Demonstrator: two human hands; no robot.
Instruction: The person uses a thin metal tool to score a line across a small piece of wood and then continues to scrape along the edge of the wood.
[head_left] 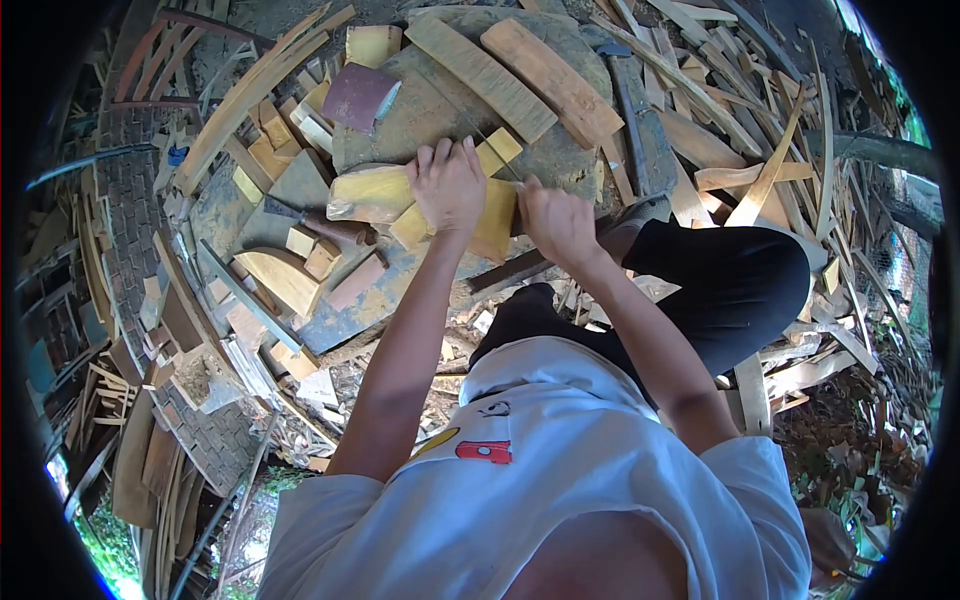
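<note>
Left fingers (442, 152) grasping the yellow wooden block (368, 195)! Right fingers (533, 205) clenched, contents unclear; curled maroon sheet (358, 97) beyond the left.

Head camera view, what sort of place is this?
Probably a woodworking spot: the left hand rests on a yellowish wood piece on a worn work surface, a curled sheet resembling sandpaper lies nearby, and wood strips are heaped alongside.
</note>
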